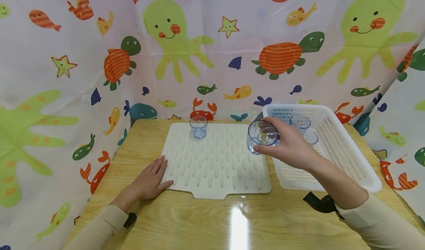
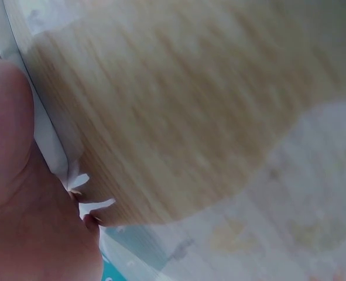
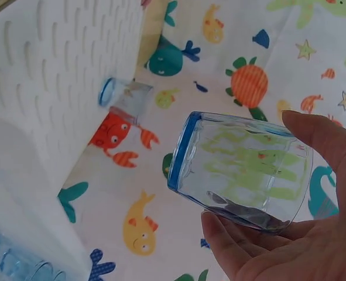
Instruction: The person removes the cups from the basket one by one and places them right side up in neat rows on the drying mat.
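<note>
Your right hand [image 1: 292, 146] fingers grip a clear glass [image 1: 261, 137] at frame centre; your left hand [image 1: 151, 180] lies flat, fingers relaxed, touching the mat [image 1: 216, 165].

I see bright, even light, overhead glare on the table [image 1: 237, 220], soft shadows, bent edges in my head view, left wrist view blurred.
</note>
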`<state>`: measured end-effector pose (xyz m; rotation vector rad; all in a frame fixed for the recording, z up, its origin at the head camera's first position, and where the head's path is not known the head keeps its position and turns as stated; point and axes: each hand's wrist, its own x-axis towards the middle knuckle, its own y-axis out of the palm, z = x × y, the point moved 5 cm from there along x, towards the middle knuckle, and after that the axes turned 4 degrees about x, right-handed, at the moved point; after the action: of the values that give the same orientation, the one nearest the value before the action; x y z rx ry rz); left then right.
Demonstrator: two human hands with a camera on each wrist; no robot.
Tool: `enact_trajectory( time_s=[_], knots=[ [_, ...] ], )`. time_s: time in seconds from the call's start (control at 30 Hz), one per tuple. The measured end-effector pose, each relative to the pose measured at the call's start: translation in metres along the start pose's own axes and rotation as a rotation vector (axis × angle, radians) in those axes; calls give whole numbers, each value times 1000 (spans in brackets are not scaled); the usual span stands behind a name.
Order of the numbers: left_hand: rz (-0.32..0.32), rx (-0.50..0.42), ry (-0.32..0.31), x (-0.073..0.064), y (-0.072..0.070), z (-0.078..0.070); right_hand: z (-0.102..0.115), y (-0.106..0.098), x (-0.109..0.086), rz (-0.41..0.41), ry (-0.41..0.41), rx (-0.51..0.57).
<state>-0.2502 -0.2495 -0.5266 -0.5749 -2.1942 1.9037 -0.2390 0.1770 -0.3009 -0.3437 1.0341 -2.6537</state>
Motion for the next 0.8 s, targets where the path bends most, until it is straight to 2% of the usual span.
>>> enact_trajectory(
  time_s=[0.43,0.8],
  knots=[
    [-6,6,9,-1,-8,-5,38,21,17,50,-64,-11],
    [-1,8,0,0,-2,-3,57,46,33,90,-126,43]
  ],
)
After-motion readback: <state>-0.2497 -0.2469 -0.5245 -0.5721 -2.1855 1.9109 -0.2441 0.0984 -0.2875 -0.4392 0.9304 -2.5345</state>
